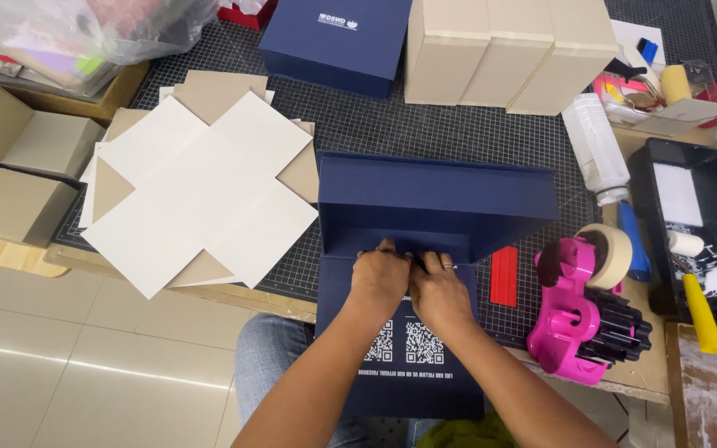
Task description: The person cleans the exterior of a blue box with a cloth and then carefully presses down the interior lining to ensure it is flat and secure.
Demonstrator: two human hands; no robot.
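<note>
Navy paper-covered box shell (433, 207) on grid mat, left of pink tape dispenser (582, 319). Left hand (379, 278), right hand (437, 294) side by side, fingers curled, pressing flap into inner fold. Step looks like wrap-smoothing; next needs firm, even pressure along crease.

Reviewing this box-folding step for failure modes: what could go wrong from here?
1. Both the left hand and right hand press one short stretch of the navy box fold; the rest may crease unevenly.
2. The box's printed flap overhangs the table edge, so it could bend.
3. The pink tape dispenser sits near the right elbow and could get knocked.
</note>
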